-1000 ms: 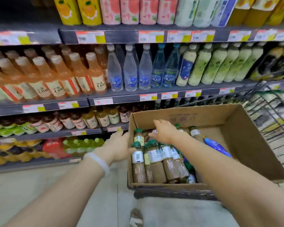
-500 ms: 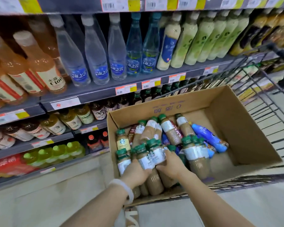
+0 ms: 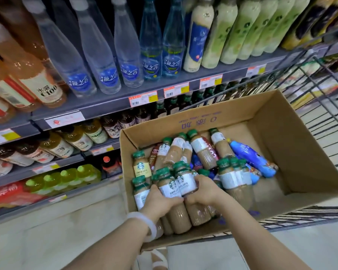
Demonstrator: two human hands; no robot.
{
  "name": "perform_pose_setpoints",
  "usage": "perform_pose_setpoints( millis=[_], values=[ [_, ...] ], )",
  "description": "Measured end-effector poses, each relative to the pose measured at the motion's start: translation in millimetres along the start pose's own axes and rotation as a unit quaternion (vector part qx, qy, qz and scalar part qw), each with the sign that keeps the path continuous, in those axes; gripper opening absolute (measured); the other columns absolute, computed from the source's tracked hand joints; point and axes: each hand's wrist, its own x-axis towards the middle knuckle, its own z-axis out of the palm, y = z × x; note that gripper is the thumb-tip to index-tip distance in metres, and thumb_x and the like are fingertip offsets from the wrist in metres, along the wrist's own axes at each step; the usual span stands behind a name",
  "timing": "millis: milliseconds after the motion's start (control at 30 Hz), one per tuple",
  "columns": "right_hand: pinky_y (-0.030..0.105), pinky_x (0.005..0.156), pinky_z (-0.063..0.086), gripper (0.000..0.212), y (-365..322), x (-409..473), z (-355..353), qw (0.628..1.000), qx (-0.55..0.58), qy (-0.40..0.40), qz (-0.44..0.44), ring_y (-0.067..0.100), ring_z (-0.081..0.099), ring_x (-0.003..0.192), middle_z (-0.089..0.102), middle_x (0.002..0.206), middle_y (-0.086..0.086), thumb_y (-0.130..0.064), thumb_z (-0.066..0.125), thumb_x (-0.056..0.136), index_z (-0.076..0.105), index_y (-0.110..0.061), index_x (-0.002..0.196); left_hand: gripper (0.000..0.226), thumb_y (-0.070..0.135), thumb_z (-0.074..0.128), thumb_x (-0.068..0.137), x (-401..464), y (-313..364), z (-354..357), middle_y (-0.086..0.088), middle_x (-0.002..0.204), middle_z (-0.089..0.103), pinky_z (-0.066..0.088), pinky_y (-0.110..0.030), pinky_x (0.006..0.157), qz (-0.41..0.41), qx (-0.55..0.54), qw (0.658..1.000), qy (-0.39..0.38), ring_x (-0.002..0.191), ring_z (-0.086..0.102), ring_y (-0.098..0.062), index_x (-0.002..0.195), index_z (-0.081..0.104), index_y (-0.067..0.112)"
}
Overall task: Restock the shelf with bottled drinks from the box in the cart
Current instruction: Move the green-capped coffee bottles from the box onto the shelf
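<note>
Box (image 3: 293, 145): plain brown cardboard, blue print on inner wall at 12 o'clock. Coffee bottles (image 3: 183, 186): tan contents, green caps, white labels with green round logo. Blue bottle (image 3: 252, 158) at 2 o'clock: bright blue wrap. Bracelet (image 3: 144, 224): pale white. Shelf (image 3: 109, 102): grey edge.

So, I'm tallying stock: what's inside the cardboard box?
The cardboard box holds green-capped coffee bottles, some gripped by the left hand and right hand, plus blue bottles. Lower layers are covered.
</note>
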Motion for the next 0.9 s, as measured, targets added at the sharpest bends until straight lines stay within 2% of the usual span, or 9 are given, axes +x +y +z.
perform_pose_setpoints(
  millis=[67,100,200,333,500,633,733,833,900],
  values=[
    [0.016,0.049,0.049,0.041,-3.8,-11.5,-11.4,0.996,0.086,-0.038,0.006,0.001,0.061,0.055,0.064,0.079,0.004,0.001,0.075,0.059,0.060,-0.005,0.097,0.058,0.028,0.083,0.065,-3.7,6.0,-12.0,0.007,0.100,0.056,0.052,-0.035,0.078,0.002,-0.040,0.998,-0.039,0.092,0.056,-0.013,0.107,0.043,0.021],
    [0.015,0.047,0.047,0.039,-7.0,-16.3,-17.8,0.992,0.115,-0.055,0.001,0.001,0.061,0.057,0.063,0.081,0.003,0.009,0.072,0.066,0.059,-0.008,0.099,0.058,0.027,0.083,0.066,-7.5,11.4,-19.7,0.008,0.103,0.058,0.051,-0.033,0.074,0.006,-0.059,0.997,-0.055,0.094,0.057,-0.013,0.109,0.045,0.023],
    [0.028,0.068,0.054,0.056,-28.6,-22.0,-31.0,0.982,0.171,-0.070,-0.037,0.017,0.064,0.089,0.063,0.108,0.009,0.008,0.074,0.065,0.055,-0.017,0.111,0.055,0.018,0.083,0.067,-17.2,30.5,-47.3,0.001,0.106,0.065,0.054,-0.033,0.075,0.043,-0.118,0.991,-0.054,0.093,0.063,-0.016,0.111,0.051,0.019],
    [0.048,0.095,0.050,0.076,-88.3,-34.0,-32.6,0.972,0.194,-0.091,-0.094,0.026,0.062,0.110,0.062,0.121,0.009,-0.007,0.078,0.049,0.051,-0.019,0.119,0.054,0.013,0.081,0.069,-37.6,53.6,-101.2,-0.003,0.109,0.068,0.055,-0.043,0.086,0.092,-0.185,0.977,-0.049,0.099,0.066,-0.022,0.114,0.054,0.021],
    [0.026,0.076,0.053,0.058,-183.4,-52.9,-1.2,0.958,0.190,-0.093,-0.192,0.014,0.063,0.094,0.063,0.115,0.006,0.009,0.077,0.065,0.053,-0.016,0.112,0.061,0.019,0.084,0.060,-74.7,56.0,-193.4,-0.003,0.111,0.068,0.051,-0.050,0.093,0.155,-0.232,0.960,0.007,0.104,0.065,-0.025,0.114,0.056,0.024],
    [0.024,0.075,0.055,0.058,-263.6,-71.1,50.8,0.945,0.173,-0.106,-0.255,0.013,0.064,0.091,0.065,0.115,0.009,0.010,0.077,0.064,0.055,-0.010,0.114,0.072,0.029,0.087,0.049,-112.3,37.3,-279.1,0.000,0.110,0.069,0.051,-0.050,0.092,0.190,-0.263,0.944,0.059,0.103,0.065,-0.022,0.113,0.056,0.024],
    [0.016,0.064,0.053,0.057,-322.0,-87.1,100.4,0.934,0.152,-0.119,-0.299,0.011,0.064,0.088,0.066,0.113,0.006,0.009,0.077,0.065,0.055,-0.012,0.112,0.083,0.035,0.085,0.038,-139.5,13.9,-348.3,0.001,0.107,0.070,0.053,-0.047,0.090,0.223,-0.263,0.933,0.104,0.101,0.066,-0.021,0.115,0.057,0.024],
    [0.025,0.080,0.055,0.072,-379.1,-104.8,155.5,0.926,0.127,-0.115,-0.338,0.016,0.066,0.098,0.068,0.111,0.005,-0.008,0.084,0.049,0.056,-0.011,0.115,0.072,0.033,0.085,0.042,-166.8,-16.3,-418.9,0.002,0.101,0.073,0.054,-0.043,0.086,0.247,-0.261,0.922,0.146,0.096,0.067,-0.020,0.109,0.060,0.027],
    [0.027,0.086,0.053,0.068,-416.6,-117.4,190.9,0.915,0.119,-0.120,-0.365,0.013,0.066,0.097,0.070,0.107,0.002,-0.006,0.085,0.050,0.057,-0.015,0.111,0.073,0.039,0.086,0.040,-183.8,-34.0,-463.5,0.002,0.104,0.072,0.052,-0.044,0.089,0.264,-0.247,0.917,0.171,0.098,0.067,-0.020,0.108,0.062,0.028]
  ],
)
